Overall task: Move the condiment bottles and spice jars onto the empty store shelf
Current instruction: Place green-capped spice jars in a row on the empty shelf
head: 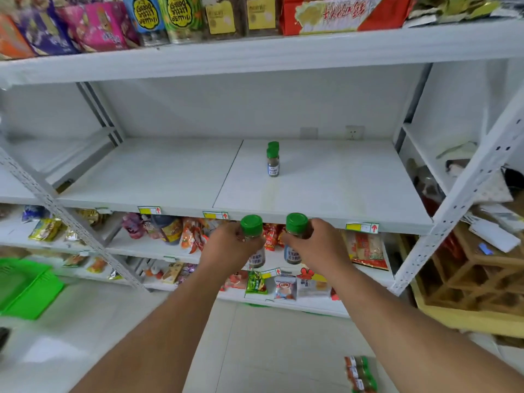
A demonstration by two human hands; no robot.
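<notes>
From the head view, our left hand [226, 245] with fingers curled around a green-capped spice jar [253, 239], our right hand [317, 245] gripping another jar [295, 236], both upright just below the white shelf [326, 194] edge, two more jars [273, 161] standing mid-shelf.

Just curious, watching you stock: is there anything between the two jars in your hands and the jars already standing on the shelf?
No. In the head view, only bare white shelf lies between the held jars and the standing jars.
</notes>
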